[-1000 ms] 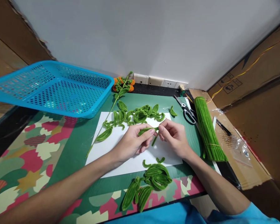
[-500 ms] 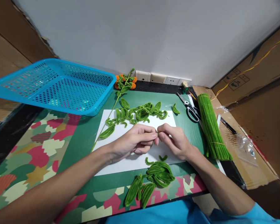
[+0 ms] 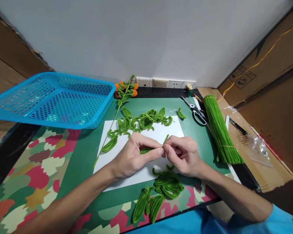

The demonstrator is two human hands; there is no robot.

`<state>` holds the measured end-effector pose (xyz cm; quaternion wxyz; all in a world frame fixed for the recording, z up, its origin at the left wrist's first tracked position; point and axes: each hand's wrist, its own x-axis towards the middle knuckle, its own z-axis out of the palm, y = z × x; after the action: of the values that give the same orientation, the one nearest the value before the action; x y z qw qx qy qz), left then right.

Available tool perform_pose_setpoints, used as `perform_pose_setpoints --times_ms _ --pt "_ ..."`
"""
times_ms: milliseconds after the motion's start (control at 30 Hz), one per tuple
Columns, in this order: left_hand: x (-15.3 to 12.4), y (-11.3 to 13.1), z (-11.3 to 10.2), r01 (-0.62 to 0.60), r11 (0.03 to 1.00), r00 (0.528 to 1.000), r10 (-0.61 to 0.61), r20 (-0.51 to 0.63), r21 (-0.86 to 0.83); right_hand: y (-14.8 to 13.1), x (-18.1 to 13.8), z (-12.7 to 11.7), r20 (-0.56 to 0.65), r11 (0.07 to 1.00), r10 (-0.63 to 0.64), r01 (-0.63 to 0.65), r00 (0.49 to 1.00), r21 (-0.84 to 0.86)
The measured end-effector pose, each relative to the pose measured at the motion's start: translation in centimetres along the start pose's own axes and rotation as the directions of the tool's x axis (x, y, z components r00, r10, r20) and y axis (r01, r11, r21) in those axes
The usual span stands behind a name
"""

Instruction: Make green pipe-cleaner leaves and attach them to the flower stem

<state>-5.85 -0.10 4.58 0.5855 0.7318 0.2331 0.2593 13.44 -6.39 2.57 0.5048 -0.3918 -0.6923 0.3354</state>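
Note:
Both hands meet over the white sheet [image 3: 171, 130] in the middle of the table. My left hand [image 3: 134, 156] pinches a folded green pipe-cleaner leaf [image 3: 146, 150] between thumb and forefinger. My right hand [image 3: 183, 155] pinches the same leaf's short free end [image 3: 165, 139], which sticks up between the fingertips. A pile of finished green leaves [image 3: 161, 191] lies just in front of the hands. More green leaves [image 3: 143, 120] are scattered along the sheet's far edge.
A blue mesh basket [image 3: 56, 100] stands at the left. A long stem with orange flowers [image 3: 124, 92] lies at the back. Scissors [image 3: 196, 112], a bundle of green pipe cleaners [image 3: 218, 128], a black pen [image 3: 238, 126] and a plastic bag [image 3: 256, 148] lie at the right.
Both hands stayed together on the leaf and shifted slightly toward me. The free end, hanging below the fingers a second ago, now points up.

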Motion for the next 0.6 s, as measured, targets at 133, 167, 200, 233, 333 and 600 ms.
perform_pose_setpoints --times_ms 133,167,200,233,333,600 --pt "0.2 -0.5 0.1 -0.254 0.886 0.949 0.306 -0.079 0.387 0.4 0.4 1.0 -0.097 0.962 0.262 -0.252 0.960 0.110" --pt "0.2 -0.9 0.1 -0.315 0.807 0.909 0.407 -0.084 0.500 0.5 0.6 1.3 -0.125 0.948 0.299 -0.280 0.946 0.151" --pt "0.3 -1.3 0.0 -0.358 0.712 0.851 0.515 -0.102 0.604 0.7 0.8 1.5 -0.120 0.929 0.338 -0.311 0.933 0.199" --pt "0.3 -1.8 -0.1 -0.374 0.621 0.794 0.598 -0.108 0.689 0.9 1.0 1.6 -0.119 0.913 0.365 -0.330 0.923 0.240" --pt "0.7 -3.4 -0.9 -0.408 0.381 0.681 0.733 -0.002 0.829 1.7 1.7 1.5 -0.104 0.887 0.406 -0.365 0.908 0.282" --pt "0.8 -3.7 -0.6 -0.171 0.714 0.901 0.391 -0.185 0.679 3.6 2.5 0.2 -0.011 0.917 0.362 -0.354 0.932 0.185"
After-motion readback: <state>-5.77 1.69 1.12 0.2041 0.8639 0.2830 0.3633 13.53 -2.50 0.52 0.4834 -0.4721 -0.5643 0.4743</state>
